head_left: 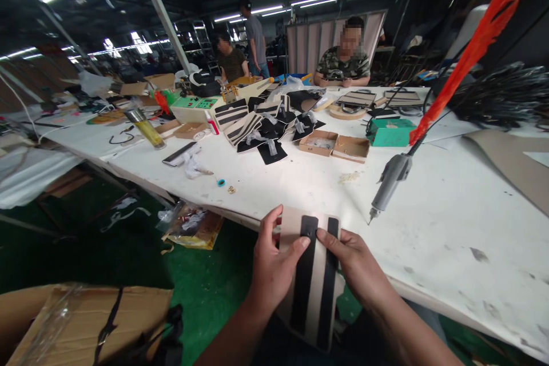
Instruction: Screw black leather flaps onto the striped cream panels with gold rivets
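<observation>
Both my hands grip a beige panel with two black stripes (315, 291), held upright at the near edge of the white table (450, 223). My left hand (272, 266) wraps its left side, thumb and forefinger pressing near the top of one stripe. My right hand (349, 266) holds the right side, fingers closed on the panel's edge. A grey hand tool (388, 183) hangs tip-down over the table just right of my hands, on a cord beside an orange coiled hose (476, 46).
Several striped panels and black pieces (261, 126) lie mid-table beside small cardboard trays (334, 146) and a green box (390, 131). Two people sit at the far side, a third stands. An open cardboard carton (86, 320) rests on the green floor at lower left.
</observation>
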### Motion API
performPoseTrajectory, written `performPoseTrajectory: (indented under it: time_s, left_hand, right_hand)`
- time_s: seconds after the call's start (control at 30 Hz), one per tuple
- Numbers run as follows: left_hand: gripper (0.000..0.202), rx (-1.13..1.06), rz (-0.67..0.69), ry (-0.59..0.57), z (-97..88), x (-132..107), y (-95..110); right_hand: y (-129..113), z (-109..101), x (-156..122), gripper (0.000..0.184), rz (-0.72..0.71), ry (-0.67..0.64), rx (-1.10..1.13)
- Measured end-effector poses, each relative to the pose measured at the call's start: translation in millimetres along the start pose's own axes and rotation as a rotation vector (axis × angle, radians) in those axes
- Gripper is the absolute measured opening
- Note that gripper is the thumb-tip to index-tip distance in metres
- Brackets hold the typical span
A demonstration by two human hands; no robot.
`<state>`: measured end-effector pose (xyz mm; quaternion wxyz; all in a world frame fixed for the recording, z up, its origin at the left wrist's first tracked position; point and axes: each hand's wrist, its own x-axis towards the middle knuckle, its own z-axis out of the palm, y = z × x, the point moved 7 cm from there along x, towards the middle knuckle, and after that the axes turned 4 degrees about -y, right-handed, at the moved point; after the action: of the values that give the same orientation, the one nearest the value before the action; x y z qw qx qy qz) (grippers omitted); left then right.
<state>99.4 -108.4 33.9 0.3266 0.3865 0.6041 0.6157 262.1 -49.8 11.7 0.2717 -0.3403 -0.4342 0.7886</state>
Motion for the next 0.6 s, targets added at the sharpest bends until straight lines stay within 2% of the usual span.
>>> performPoseTrajectory:
  time_s: [0.03, 0.07, 0.1, 0.17, 0.27, 0.33, 0.43, 0.53, 0.6]
  left_hand:
    - [0.087, -0.108, -0.077, -0.054, 6.0, 5, -5]
    - [0.093, -0.202, -0.143, -0.12, 12.8, 8, -8]
    - [0.091, -0.269, -0.194, -0.189, 19.2, 9, -9]
    - [0.074, -0.327, -0.258, -0.285, 27.4, 11, -8]
    - [0.057, -0.295, -0.264, -0.285, 26.5, 12, -8]
    - [0.055, -0.253, -0.251, -0.256, 23.2, 16, -15]
    - [0.059, -0.231, -0.278, -0.286, 24.0, 22, -32]
    - [0.064, -0.253, -0.318, -0.323, 29.1, 28, -46]
    - [0.057, -0.228, -0.333, -0.3, 32.5, 33, -53]
  right_hand:
    - [-1, -2, 1, 0.067, 0.009, 0.0, 0.01]
    - [-2, -4, 2, 0.066, 0.016, -0.008, 0.014]
    - [-3, -5, 3, 0.066, 0.019, -0.02, 0.01]
    - [-4, -6, 5, 0.063, 0.022, -0.048, -0.013]
    - [0, -8, 11, 0.063, 0.031, -0.07, -0.068]
    - [4, -10, 17, 0.066, 0.033, -0.075, -0.101]
    - [10, -14, 26, 0.07, 0.044, -0.097, -0.165]
    - [12, -26, 32, 0.07, 0.061, -0.091, -0.3]
    - [9, -35, 36, 0.068, 0.047, -0.083, -0.408]
